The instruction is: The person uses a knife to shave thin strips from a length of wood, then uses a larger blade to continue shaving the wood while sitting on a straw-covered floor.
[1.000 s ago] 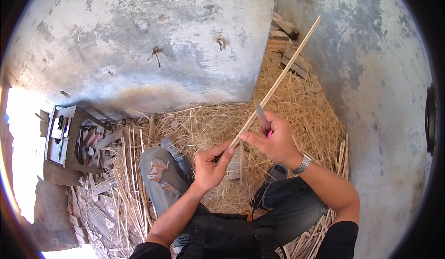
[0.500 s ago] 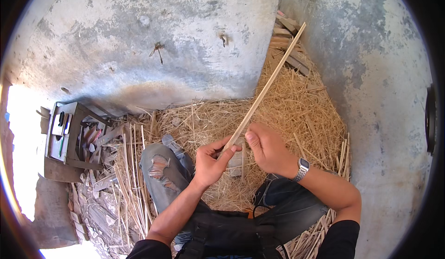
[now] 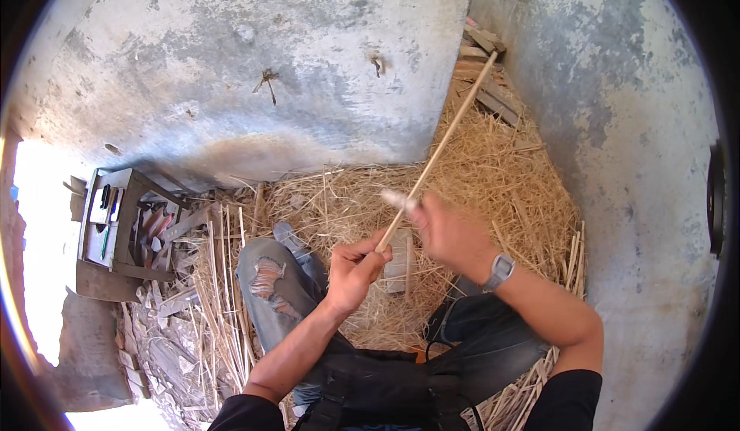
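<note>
My left hand (image 3: 354, 271) is closed round the lower end of a long, thin wooden stick (image 3: 442, 146), pinching it between thumb and fingers. The stick slants up and away to the right, its far end in front of the wood pile in the corner. My right hand (image 3: 451, 230), smeared by motion and with a watch (image 3: 500, 271) on its wrist, is closed beside the stick, above my left hand. A pale, blurred thing (image 3: 397, 199) juts from its fingers across the stick; its kind cannot be made out.
Straw-like shavings (image 3: 501, 176) cover the floor between my legs and the walls. A small block (image 3: 398, 265) lies below the stick. Split sticks (image 3: 220, 277) lie by my left knee. A small wooden stand (image 3: 116, 215) with pens stands left. Wood pieces (image 3: 493, 99) fill the far corner.
The stick has rolled in my left hand, showing a narrower side, and its far end is slightly lower. My right hand has shifted a little, and the pale thing now shows across the stick.
</note>
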The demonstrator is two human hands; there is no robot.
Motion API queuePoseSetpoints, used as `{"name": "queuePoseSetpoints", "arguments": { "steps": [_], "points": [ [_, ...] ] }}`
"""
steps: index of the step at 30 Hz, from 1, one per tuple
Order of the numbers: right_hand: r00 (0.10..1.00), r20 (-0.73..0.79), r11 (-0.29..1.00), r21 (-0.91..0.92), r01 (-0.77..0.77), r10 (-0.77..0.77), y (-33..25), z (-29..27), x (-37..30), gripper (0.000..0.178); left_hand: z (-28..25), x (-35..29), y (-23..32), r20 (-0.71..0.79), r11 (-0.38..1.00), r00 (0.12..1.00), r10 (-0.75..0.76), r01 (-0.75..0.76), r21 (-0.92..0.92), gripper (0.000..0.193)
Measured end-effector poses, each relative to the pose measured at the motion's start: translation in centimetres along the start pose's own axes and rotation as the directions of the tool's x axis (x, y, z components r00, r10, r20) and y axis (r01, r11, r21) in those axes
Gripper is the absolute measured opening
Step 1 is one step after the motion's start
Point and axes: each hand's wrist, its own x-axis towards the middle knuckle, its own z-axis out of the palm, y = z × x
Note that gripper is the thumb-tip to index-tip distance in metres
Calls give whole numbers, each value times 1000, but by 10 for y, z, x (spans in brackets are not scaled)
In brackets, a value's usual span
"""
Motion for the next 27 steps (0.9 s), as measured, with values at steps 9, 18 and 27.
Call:
{"name": "queuePoseSetpoints", "arguments": {
  "steps": [9,18,27],
  "points": [
    [990,-9,988,61,144,-143,-8,17,-11,34,-19,1,-11,104,998,994,-41,46,-44,41],
    [982,-183,992,-124,25,-48,41,-9,25,35,-8,2,10,94,999,994,49,-50,9,42],
    [620,-694,845,-31,-534,366,231,-93,15,41,-36,-26,28,297,998,954,-33,14,66,33]
  ]
}}
